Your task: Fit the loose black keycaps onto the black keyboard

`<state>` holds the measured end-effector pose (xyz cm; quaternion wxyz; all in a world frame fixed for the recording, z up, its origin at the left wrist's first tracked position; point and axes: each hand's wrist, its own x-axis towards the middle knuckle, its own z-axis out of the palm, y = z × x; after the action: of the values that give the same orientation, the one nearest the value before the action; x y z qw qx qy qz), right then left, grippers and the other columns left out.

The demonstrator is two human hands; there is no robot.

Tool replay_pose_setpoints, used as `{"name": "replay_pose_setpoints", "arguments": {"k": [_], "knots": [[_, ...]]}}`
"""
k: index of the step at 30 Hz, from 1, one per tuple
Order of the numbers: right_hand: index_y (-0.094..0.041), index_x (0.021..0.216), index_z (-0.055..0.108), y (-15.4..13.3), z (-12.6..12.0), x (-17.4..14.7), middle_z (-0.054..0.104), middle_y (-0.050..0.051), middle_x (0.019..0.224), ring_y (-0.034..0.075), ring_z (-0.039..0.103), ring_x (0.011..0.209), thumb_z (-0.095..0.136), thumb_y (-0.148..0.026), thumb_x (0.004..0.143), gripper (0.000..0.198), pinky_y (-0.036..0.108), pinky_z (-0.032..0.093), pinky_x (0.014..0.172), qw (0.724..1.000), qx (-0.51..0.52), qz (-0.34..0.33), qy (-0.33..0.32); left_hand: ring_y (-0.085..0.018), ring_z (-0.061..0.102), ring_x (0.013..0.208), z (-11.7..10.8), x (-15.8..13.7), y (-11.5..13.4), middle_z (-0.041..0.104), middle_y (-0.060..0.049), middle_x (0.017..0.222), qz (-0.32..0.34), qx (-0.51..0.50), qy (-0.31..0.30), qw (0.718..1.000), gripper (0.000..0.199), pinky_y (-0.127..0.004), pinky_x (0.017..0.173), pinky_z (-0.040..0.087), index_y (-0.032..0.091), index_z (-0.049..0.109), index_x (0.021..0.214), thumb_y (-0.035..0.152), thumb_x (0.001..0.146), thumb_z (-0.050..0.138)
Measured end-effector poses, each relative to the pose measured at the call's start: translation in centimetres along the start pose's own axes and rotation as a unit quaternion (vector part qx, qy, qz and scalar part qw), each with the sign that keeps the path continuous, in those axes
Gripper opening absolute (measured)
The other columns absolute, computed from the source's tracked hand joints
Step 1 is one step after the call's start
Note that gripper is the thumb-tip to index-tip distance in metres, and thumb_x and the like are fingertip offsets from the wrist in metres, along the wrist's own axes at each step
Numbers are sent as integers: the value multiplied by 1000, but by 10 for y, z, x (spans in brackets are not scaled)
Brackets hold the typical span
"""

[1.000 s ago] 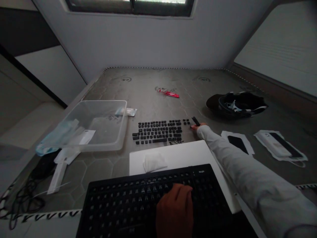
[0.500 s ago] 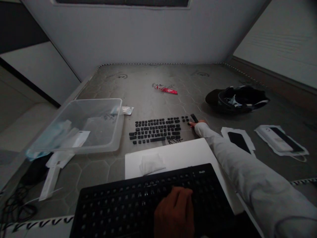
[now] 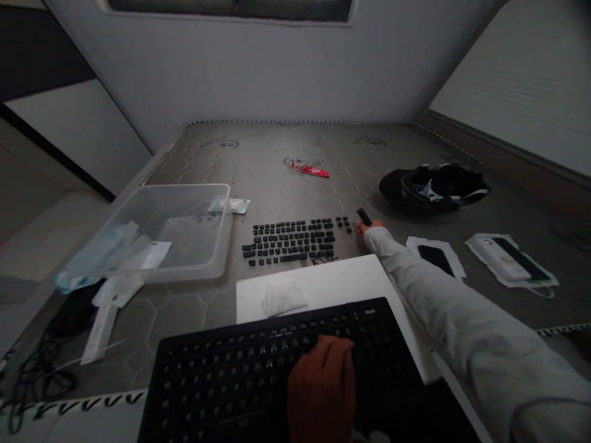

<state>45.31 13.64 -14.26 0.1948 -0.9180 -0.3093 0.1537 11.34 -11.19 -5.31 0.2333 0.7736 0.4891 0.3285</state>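
A black keyboard [image 3: 221, 369] with its key positions mostly bare lies tilted close to me, over a white board or box [image 3: 351, 283]. My left hand [image 3: 322, 381] rests on it, fingers curled and pressed together; whatever they hold is hidden. Farther off, on the grey patterned surface, loose black keycaps [image 3: 293, 240] lie in rows like a keyboard layout. My right hand [image 3: 370, 226], at the end of a long grey sleeve, is closed around a small black tool [image 3: 364, 216], just right of a small group of keycaps [image 3: 344, 224].
A clear plastic bin [image 3: 217, 246] stands on the left, with white strips and packets in it. Black cable [image 3: 41, 375] lies before it. Beyond the keycaps is a red item [image 3: 311, 170]. To the right are a black cap-like object [image 3: 434, 187] and two wrapped packages [image 3: 508, 261].
My right hand has drawn back slightly from the small keycap group, leaving a keycap visible at its lower right. My left hand stays on the keyboard. The view has shifted a little.
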Motion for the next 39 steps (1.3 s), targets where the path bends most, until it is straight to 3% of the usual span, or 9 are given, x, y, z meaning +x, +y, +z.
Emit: {"name": "replay_pose_setpoints", "arguments": {"k": [9, 13, 15, 17, 20, 23, 25, 31, 39], "knots": [[-21, 86, 73, -14, -74, -77, 73, 8, 86, 27, 67, 92, 67, -44, 80, 24, 30, 47, 76, 984, -18, -176, -3, -12, 67, 81, -17, 2, 8, 69, 2, 97, -14, -6, -31, 999, 22, -24, 76, 53, 27, 65, 100, 15, 93, 49], [-21, 74, 65, -13, -103, -127, 65, 3, 67, 20, 63, 69, 71, -52, 75, 31, 27, 44, 62, 967, 146, -207, -38, -13, 67, 87, -24, 1, 11, 69, 1, 101, -12, -18, -29, 999, 21, -24, 83, 52, 25, 65, 102, 17, 94, 48], [-21, 66, 56, -9, -111, -158, 53, -2, 52, 13, 50, 50, 70, -63, 72, 45, 25, 37, 49, 931, 304, -188, -75, -13, 67, 90, -27, 0, 12, 69, 1, 102, -9, -18, -34, 999, 20, -24, 84, 51, 25, 65, 103, 20, 95, 47], [-23, 61, 44, -5, -115, -193, 42, -6, 46, 9, 37, 41, 70, -72, 65, 55, 23, 28, 41, 860, 467, -167, -117, -13, 66, 93, -29, -1, 13, 69, 1, 104, -6, -16, -37, 999, 20, -23, 85, 49, 25, 65, 104, 21, 96, 47], [-23, 61, 42, 5, -118, -247, 36, -9, 46, 7, 32, 41, 80, -66, 57, 58, 20, 25, 38, 756, 612, -156, -171, -13, 65, 94, -30, -3, 14, 69, 1, 105, -7, -3, -36, 999, 23, -23, 86, 47, 26, 65, 106, 23, 97, 44], [-22, 60, 43, 16, -115, -291, 34, -9, 46, 6, 32, 41, 79, -63, 62, 55, 20, 29, 38, 701, 675, -141, -181, -13, 65, 93, -31, -4, 15, 69, 0, 102, -4, 24, -48, 999, 27, -22, 84, 45, 26, 66, 105, 28, 99, 40], [-22, 59, 44, 22, -109, -312, 34, -8, 47, 6, 32, 41, 80, -61, 62, 54, 20, 29, 38, 681, 700, -131, -170, -13, 65, 90, -32, -5, 16, 69, -1, 98, -5, 49, -67, 997, 30, -22, 80, 44, 26, 67, 102, 32, 100, 38], [-22, 58, 41, 24, -86, -346, 34, -8, 48, 8, 33, 42, 78, -59, 66, 53, 23, 30, 39, 675, 719, -108, -128, -14, 65, 88, -34, -5, 16, 69, -1, 92, -3, 80, -96, 992, 39, -23, 74, 41, 26, 70, 97, 36, 101, 33], [-22, 58, 41, 22, -77, -348, 37, -8, 48, 6, 33, 42, 82, -58, 60, 55, 22, 29, 38, 692, 705, -115, -103, -14, 65, 86, -34, -5, 15, 70, -1, 91, 2, 86, -106, 991, 37, -24, 69, 39, 26, 71, 96, 36, 101, 35]]}}
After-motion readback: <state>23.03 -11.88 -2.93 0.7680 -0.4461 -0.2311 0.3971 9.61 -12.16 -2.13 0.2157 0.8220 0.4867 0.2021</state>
